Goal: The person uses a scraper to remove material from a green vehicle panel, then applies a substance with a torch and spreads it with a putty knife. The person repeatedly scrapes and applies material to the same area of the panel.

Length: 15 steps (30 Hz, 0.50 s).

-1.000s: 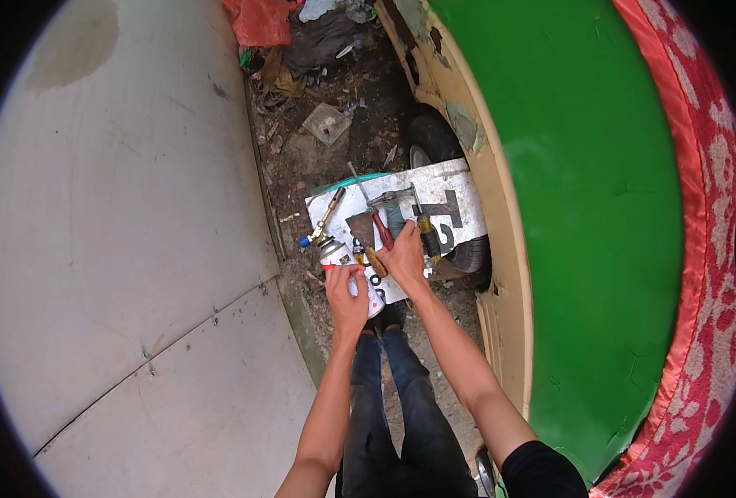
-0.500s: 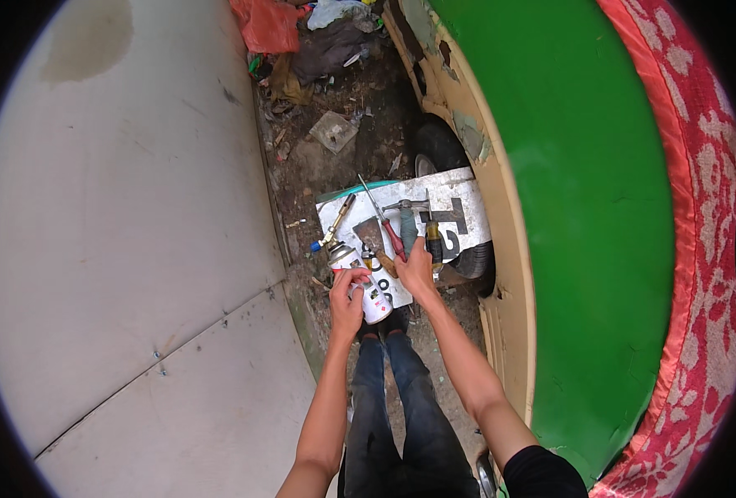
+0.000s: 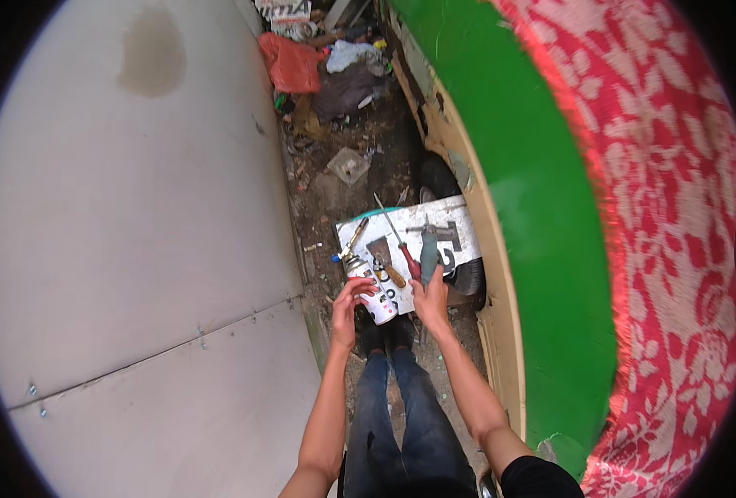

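My left hand (image 3: 348, 307) is beside a white gas canister (image 3: 375, 300), its fingers apart and partly over the canister's side. A brass torch head (image 3: 354, 239) with a blue knob is fitted on the canister. My right hand (image 3: 431, 300) is closed round the lower end of a hammer's teal-wrapped handle (image 3: 429, 251). A long screwdriver (image 3: 409, 259) with a red handle lies just left of the hammer. Between it and the canister are a scraper (image 3: 378, 246) with a dark blade and a small wooden-handled tool (image 3: 395, 276). All rest on a white board (image 3: 461, 217) with black lettering.
A pale panel wall (image 3: 135, 216) rises on my left. On my right stands a green-topped piece (image 3: 542, 207) with a cream edge and a red patterned cloth (image 3: 675, 249). Wheels (image 3: 439, 176) show beneath it. Litter and a red plastic bag (image 3: 291, 65) lie ahead.
The hammer has shifted right, with my right hand now on its handle. The yellow-and-black handled tool beside it is out of sight. My left hand's fingers have loosened from the canister. The view has shifted.
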### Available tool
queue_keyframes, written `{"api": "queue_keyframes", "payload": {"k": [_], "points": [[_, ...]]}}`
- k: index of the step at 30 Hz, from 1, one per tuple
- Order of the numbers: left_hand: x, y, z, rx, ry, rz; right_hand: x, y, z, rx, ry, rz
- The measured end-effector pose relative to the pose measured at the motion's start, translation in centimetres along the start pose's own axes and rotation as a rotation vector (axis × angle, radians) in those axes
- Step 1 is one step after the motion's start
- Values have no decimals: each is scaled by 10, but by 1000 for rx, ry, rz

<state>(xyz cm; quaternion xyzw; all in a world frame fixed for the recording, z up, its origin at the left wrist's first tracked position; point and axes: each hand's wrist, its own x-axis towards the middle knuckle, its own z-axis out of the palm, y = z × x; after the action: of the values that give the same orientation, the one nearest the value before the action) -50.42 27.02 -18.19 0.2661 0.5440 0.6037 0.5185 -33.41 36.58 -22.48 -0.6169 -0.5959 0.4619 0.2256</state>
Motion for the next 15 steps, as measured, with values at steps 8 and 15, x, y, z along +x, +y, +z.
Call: {"api": "queue_keyframes", "payload": {"k": [8,15], "points": [[-83,121,47,-551,-127,-61,-119,-105,-106,136,-148,-96],[-125,110,102,-223,-142,-220,-193,-138,-133,144,-193,-276]]}}
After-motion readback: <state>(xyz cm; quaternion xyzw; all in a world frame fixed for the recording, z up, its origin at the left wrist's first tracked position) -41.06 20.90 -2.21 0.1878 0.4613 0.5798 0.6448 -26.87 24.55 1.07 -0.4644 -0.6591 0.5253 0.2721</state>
